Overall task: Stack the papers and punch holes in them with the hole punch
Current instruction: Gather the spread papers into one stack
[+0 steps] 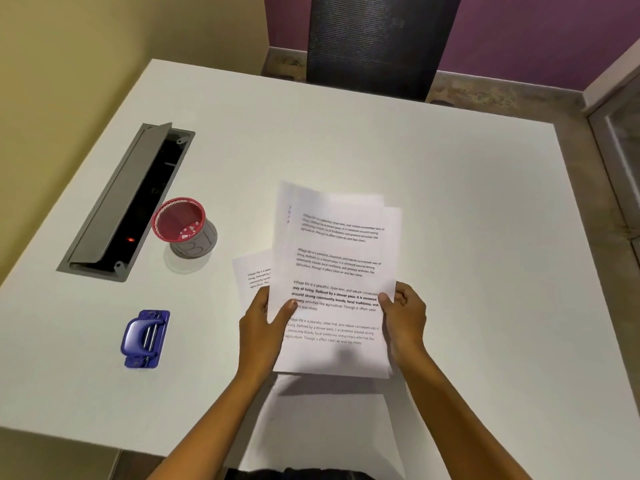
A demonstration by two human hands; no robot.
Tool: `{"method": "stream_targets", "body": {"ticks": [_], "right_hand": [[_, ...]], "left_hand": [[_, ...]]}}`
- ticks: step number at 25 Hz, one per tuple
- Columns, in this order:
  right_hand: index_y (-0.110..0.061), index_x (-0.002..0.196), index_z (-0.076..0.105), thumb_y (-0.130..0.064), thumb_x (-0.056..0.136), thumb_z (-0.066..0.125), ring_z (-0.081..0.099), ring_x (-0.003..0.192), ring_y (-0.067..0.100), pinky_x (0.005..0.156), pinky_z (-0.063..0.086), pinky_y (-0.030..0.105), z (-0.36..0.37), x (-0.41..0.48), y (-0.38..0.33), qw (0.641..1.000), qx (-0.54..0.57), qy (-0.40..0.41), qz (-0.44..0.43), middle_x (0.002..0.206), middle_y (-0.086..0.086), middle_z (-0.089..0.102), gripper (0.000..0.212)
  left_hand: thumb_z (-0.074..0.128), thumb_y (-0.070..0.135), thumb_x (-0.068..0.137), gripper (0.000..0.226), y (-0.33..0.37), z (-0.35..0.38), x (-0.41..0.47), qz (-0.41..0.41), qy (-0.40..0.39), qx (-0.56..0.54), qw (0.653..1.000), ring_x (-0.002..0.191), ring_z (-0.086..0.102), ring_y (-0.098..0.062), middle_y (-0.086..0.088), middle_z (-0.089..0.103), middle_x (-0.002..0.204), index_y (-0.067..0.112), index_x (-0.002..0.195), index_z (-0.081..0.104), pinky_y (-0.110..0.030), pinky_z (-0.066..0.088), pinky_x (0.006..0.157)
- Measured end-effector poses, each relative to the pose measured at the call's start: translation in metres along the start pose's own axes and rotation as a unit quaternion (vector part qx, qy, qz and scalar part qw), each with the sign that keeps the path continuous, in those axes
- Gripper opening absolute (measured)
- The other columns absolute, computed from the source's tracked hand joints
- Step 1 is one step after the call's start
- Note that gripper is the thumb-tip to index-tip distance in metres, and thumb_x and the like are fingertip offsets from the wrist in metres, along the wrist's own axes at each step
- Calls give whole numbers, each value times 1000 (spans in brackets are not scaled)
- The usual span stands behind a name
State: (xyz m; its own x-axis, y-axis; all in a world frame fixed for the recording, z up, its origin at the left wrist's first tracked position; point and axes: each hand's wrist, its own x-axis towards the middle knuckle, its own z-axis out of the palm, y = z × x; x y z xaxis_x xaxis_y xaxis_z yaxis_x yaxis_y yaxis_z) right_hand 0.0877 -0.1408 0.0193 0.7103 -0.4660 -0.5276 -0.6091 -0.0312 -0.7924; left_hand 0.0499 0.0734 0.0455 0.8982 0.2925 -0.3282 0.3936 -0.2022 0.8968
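I have both hands on the papers (332, 278), holding them up off the counter (450, 202) in front of me. My left hand (263, 323) pinches the left edge of the sheaf, thumb on the printed face and fingers behind; my right hand (405, 317) pinches the right edge the same way. The sheets are gathered but not squared: the far corners fan apart, so I can make out several offset edges at the top. One more sheet (252, 275) lies flat on the counter just behind my left hand, partly hidden by the sheaf, so I judge the gathering is nearly done but not finished.

The hole punch (145, 339), blue, sits on the counter well to the left of the papers, untouched, with nothing in its slot. Beyond it stands a red mesh cup (183, 226) beside the open cable tray (128, 202) set into the counter.

As I read it, the stacking is in hand and the punching has not begun. Left to do: pick up the stray sheet, tap the edges even, then bring the stack to the punch and press
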Motion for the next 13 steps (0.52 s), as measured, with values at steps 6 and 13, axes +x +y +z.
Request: {"method": "stream_targets", "body": {"ticks": [6,13], "right_hand": [[-22,98,59,-11,92,59,69,88,22,80,60,38,10,-29,17,996,-62,-56,-17,104,1,70,13],[-11,114,61,-18,91,61,47,117,31,98,43,41,51,-46,21,955,-289,19,-70,123,10,55,25]], "left_hand": [[59,30,92,37,-30,-17,-23,-47,105,87,990,114,55,-24,-3,59,123,16,126,51,-25,43,88],[66,29,87,59,-35,-6,-27,-123,115,277,946,129,31,-39,-18,33,143,5,135,41,-50,32,104]]}}
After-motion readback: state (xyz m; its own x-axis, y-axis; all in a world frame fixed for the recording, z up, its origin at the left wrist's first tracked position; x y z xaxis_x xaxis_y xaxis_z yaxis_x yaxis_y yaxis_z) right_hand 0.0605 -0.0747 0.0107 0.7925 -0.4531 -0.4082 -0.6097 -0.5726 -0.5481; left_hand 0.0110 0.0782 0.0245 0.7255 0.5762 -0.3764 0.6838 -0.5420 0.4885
